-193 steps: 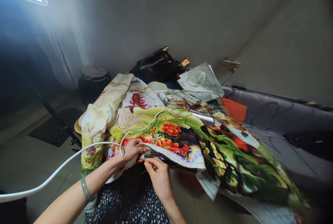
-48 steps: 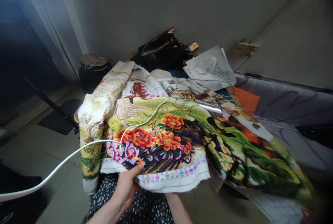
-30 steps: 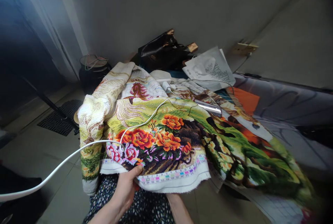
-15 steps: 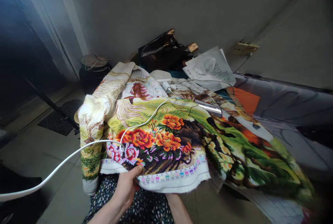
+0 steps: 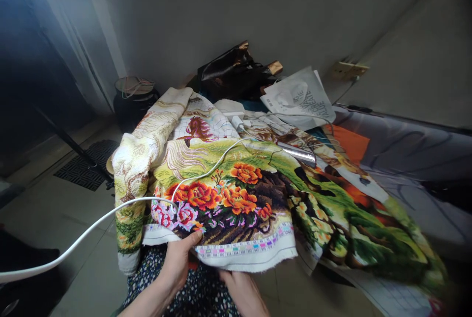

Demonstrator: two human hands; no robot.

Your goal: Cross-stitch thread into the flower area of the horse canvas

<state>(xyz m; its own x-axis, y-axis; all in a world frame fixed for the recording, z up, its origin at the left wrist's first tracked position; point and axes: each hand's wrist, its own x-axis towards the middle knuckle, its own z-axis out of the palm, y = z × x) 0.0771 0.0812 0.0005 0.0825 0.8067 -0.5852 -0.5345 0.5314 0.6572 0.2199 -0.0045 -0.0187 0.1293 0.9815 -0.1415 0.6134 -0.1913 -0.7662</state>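
A large cross-stitch cloth with orange and pink flowers and a white, colour-coded border spreads in front of me. My left hand pinches its lower edge, thumb on top and fingers underneath. Below that same edge, to the right, is my right hand; its fingers are mostly hidden behind the cloth, so their grip does not show. A white cable comes in from the left, loops over the flowers and runs up across the stitching.
A rolled part of the cloth lies at the left. Further back are a white charger plug, a silvery device, a dark shiny bag and a pale printed bag. A dark pole slants at the left; a wall socket is at right.
My right hand has shifted left and come further out from under the cloth's edge, so more of it shows. My left hand keeps its pinch in nearly the same place.
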